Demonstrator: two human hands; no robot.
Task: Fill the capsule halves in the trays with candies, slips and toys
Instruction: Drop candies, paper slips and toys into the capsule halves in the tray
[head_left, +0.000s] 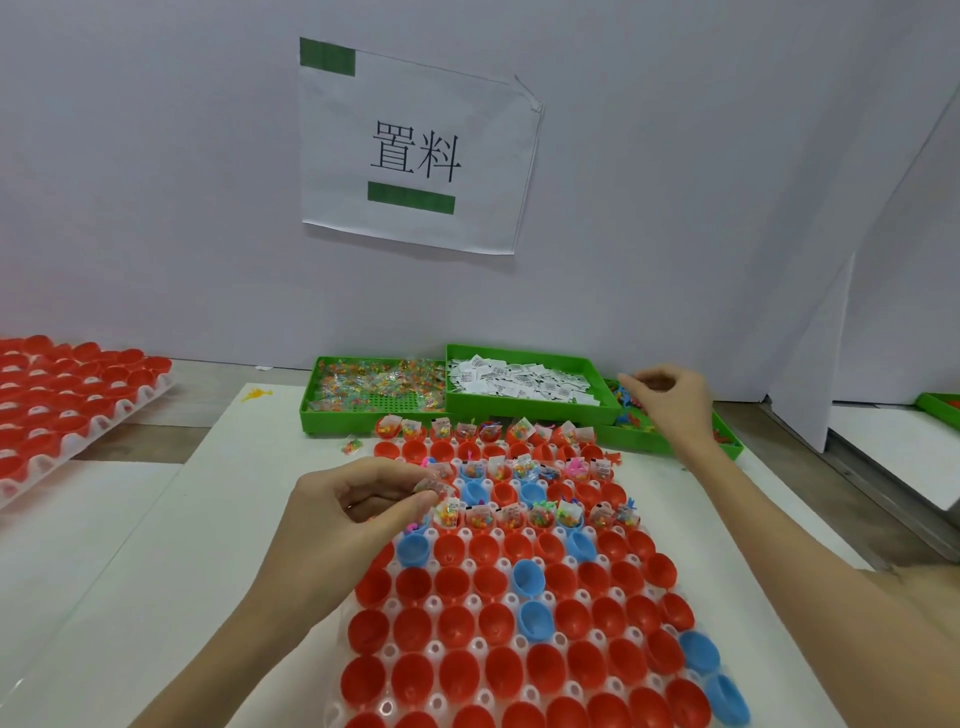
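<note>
Red and blue capsule halves (498, 623) stand open-side up in the white tray (431, 605) at six o'clock, and those nearest the camera hold nothing yet. Toward twelve o'clock the tray's far rows alternate: three rows carry candy packets, slips and small toys, while the rows between them look mostly unfilled. At nine o'clock of the filled band the left hand (358, 506) pinches a small clear packet, probably candies (434, 487), between thumb and fingertips just above the tray's left edge. At two o'clock the right hand (670, 397) reaches over the green bin of toys (727, 439), fingers curled down; whether it has a toy in its grasp cannot be told. Beside that bin, at twelve o'clock, sits the green bin of slips (519, 382), and left of it the green bin of candies (374, 384). My reading is that the filling step is under way, with far more halves unfilled than filled. The next move calls for lowering the packet into an unfilled half without knocking the neighbouring loaded ones.
</note>
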